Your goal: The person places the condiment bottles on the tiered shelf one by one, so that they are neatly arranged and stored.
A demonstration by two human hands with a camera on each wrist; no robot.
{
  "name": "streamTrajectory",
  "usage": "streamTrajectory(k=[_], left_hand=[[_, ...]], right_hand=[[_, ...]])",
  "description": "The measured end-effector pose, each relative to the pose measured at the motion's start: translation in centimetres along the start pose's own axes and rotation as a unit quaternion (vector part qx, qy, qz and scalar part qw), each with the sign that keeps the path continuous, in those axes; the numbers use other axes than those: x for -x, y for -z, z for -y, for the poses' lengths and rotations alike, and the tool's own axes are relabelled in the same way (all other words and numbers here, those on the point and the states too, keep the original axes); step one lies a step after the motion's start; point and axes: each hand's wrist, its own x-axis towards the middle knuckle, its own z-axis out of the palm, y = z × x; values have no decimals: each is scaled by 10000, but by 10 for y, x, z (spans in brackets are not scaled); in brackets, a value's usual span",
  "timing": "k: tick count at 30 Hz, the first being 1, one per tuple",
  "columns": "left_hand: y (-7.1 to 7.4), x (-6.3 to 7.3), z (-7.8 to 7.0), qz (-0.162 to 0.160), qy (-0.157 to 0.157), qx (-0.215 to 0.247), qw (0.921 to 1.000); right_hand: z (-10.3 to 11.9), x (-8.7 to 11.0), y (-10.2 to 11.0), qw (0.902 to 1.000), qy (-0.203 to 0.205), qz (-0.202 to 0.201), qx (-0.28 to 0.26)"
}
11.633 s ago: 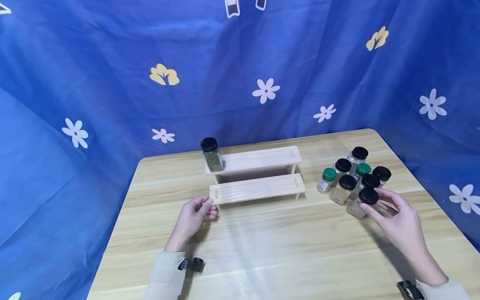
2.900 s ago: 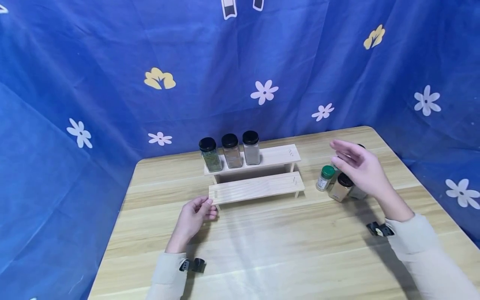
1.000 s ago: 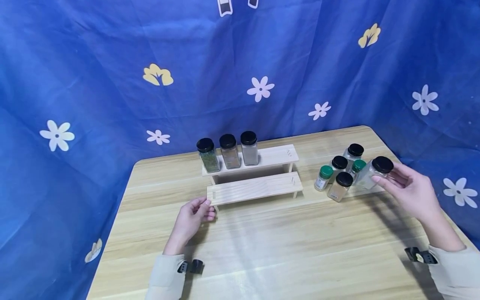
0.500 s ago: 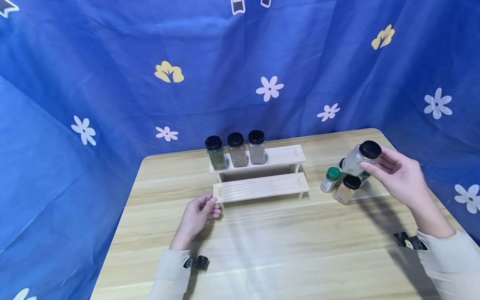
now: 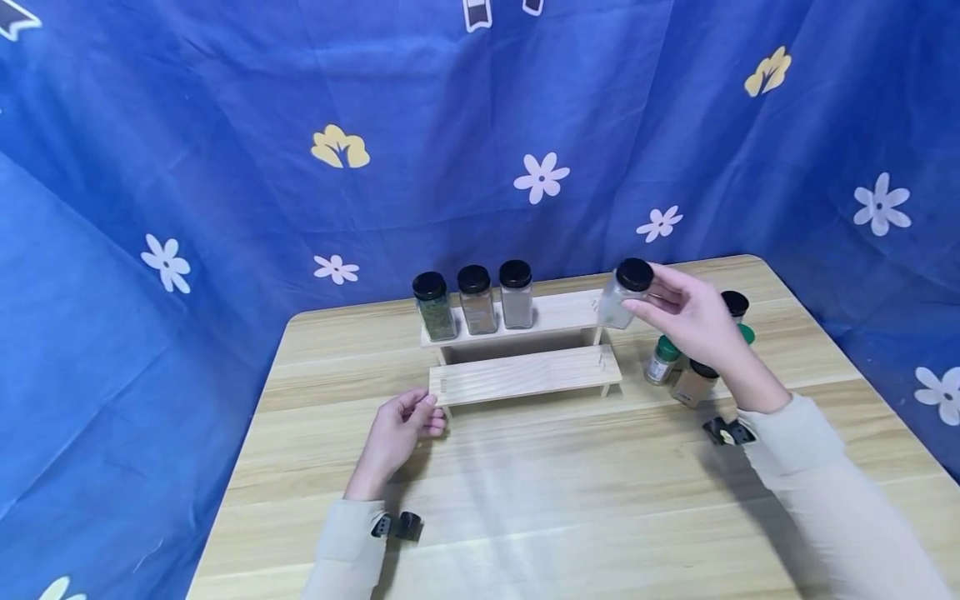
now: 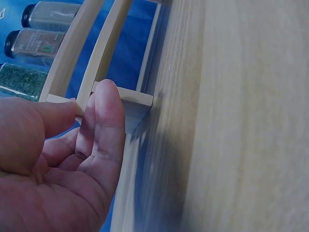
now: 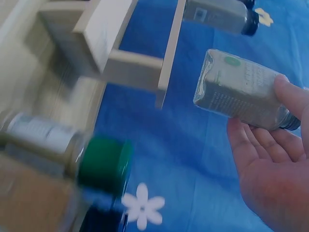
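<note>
One black-capped jar [image 5: 619, 302] tilts in the fingers of the right hand [image 5: 690, 321]; left of them, three jars [image 5: 477, 310] stand on a rack [image 5: 562, 311], its lower shelf [image 5: 525, 375] pinched by the left hand [image 5: 401, 429].

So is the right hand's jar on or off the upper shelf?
Off: the right hand holds the jar, with blue cloth showing between jar and upper shelf in the right wrist view.

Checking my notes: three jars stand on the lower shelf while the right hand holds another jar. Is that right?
Not quite: the head view shows the three jars standing on the upper shelf. The right hand does hold another jar.
</note>
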Motion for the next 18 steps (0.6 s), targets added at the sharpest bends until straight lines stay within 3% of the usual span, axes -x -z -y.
streamTrajectory(k=[10, 18], left_hand=[[-1, 2, -2, -28, -39, 89, 9999], [-1, 2, -2, -58, -51, 37, 10000]], right_hand=[[4, -35, -44, 9978, 37, 602, -284], [1, -47, -66, 9952, -207, 865, -409]])
